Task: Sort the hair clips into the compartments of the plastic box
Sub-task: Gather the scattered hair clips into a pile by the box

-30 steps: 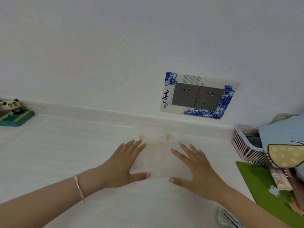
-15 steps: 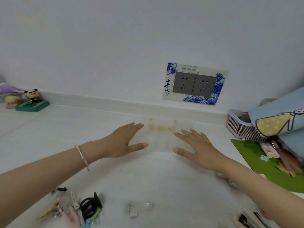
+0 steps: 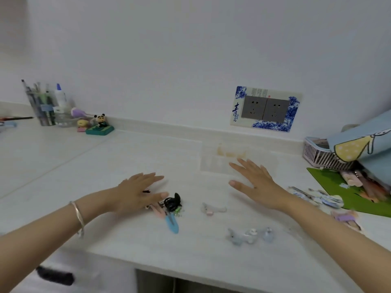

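Both hands are open and empty: the left hand [image 3: 137, 192] hovers over the clip pile [image 3: 169, 208] at lower centre, nearer than the right hand [image 3: 254, 182], which seemingly overlaps the clear plastic box [image 3: 213, 163].

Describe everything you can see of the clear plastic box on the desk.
The plastic box is clear and nearly colourless, so it is hard to make out against the white desk. It sits flat near the back wall, below the wall sockets. Faint dividing walls show inside, and small amber pieces lie along its far side. The right hand, open and flat, overlaps its near right corner; whether it touches cannot be told. The left hand is well clear of it.
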